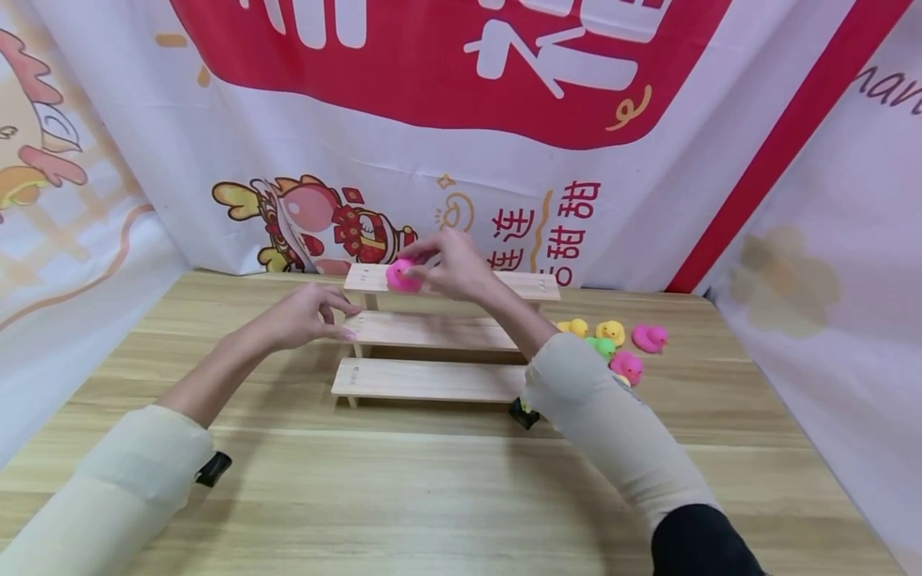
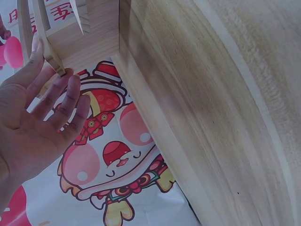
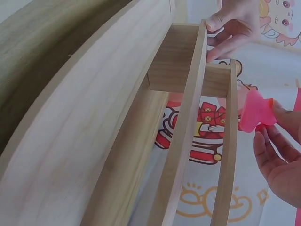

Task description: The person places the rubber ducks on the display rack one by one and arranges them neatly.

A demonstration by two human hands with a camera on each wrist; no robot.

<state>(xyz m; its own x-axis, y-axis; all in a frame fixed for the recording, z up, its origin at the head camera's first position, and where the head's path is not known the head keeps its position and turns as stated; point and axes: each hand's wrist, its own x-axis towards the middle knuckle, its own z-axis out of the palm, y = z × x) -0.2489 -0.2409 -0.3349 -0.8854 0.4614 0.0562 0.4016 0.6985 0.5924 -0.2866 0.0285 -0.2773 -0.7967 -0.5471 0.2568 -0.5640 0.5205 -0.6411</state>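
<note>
A three-tier wooden display stand rests on the table, stepping up toward the back. My right hand pinches a pink rubber duck between thumb and fingers, at the left part of the top board. In the right wrist view, the duck is right by the top board's edge. My left hand grips the left end of the middle board, thumb on one face and fingers at the other. The left wrist view shows that hand at the board's end, its other fingers loosely bent.
Several small ducks lie right of the stand, among them a yellow one, a green one and a pink one. My right forearm partly covers the group. A printed cloth hangs behind the wooden table.
</note>
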